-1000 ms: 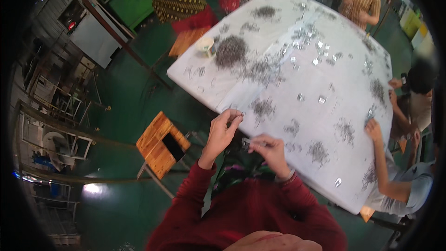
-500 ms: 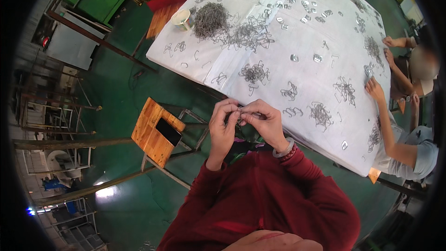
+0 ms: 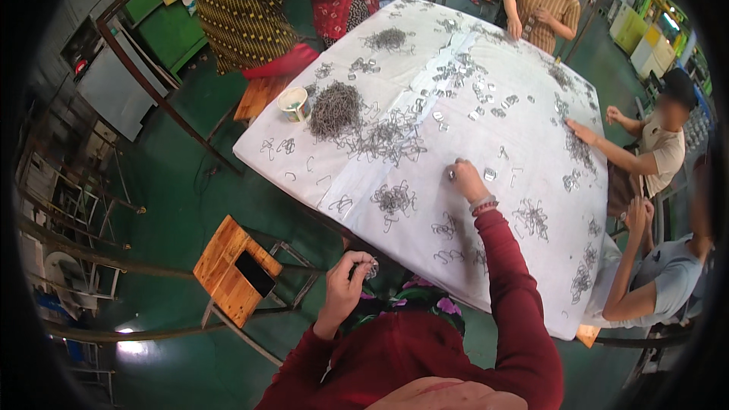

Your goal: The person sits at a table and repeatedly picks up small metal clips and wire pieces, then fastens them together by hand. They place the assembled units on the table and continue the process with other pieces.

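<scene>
My right hand [image 3: 468, 182] reaches over the white-covered table [image 3: 288, 167], its fingers closed around a small shiny metal clip [image 3: 452, 175] that they partly hide. Just right of it lies another flat metal clip [image 3: 490, 175]. Below the table's near edge, my left hand [image 3: 345, 293] pinches a small bunch of bent wire pieces [image 3: 371, 267]; their exact shape is hard to make out. Loose bent wire hooks [image 3: 394, 198] lie in a tangle left of my right hand, and more hooks [image 3: 531, 218] lie to its right.
A dense heap of wire hooks [image 3: 336, 110] stands beside a white tub [image 3: 292, 104]. More metal clips [image 3: 478, 95] are scattered mid-table. A wooden stool [image 3: 228, 266] carries a dark phone [image 3: 254, 273]. Several people sit or stand around the table, some with hands on it.
My hands were together in front of me; they have parted. The right has reached forward onto the table to a clip, while the left stays low. The view has tilted up, showing more people.
</scene>
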A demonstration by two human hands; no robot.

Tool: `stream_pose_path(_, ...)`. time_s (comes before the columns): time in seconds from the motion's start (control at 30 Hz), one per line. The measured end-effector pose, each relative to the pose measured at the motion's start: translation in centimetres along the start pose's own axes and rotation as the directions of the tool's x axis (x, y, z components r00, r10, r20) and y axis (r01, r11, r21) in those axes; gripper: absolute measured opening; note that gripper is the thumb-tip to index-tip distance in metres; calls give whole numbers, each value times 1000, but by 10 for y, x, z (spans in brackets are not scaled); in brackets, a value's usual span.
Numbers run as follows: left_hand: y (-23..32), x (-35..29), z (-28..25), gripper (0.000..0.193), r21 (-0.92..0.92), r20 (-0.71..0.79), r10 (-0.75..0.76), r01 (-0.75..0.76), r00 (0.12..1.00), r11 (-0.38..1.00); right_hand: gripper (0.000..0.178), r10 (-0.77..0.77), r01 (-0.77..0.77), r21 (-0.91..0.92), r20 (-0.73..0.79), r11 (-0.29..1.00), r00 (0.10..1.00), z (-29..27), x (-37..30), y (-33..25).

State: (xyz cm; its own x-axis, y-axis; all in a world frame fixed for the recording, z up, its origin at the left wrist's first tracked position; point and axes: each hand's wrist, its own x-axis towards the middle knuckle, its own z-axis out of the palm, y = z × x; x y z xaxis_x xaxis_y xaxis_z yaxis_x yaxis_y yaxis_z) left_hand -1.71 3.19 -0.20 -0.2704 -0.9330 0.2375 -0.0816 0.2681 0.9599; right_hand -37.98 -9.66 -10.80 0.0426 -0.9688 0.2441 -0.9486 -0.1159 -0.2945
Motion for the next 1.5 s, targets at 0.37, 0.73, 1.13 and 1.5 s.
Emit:
stream_pose_path(0.37, 4, -4, -9, 4, 41, 7, 77, -77, 997, 996, 41, 183, -167, 274, -32, 947, 983, -6, -11, 16)
stream_pose_path(0.73, -11, -16, -4, 6, 11, 21, 79, -80, 997, 997, 11, 203, -311, 797, 239, 517, 950, -45, -36, -84)
stream_pose_path(1.13, -21, -8, 7, 9, 118, 3, 46, -46, 999, 992, 15, 216, -333, 942, 320, 25, 922, -59, -95, -232)
stream_pose_path(1.5, -29, -2, 9, 11, 291, -48, 92, -75, 995, 954, 14, 259, -269, 962, 271, -42, 927, -48, -100, -231)
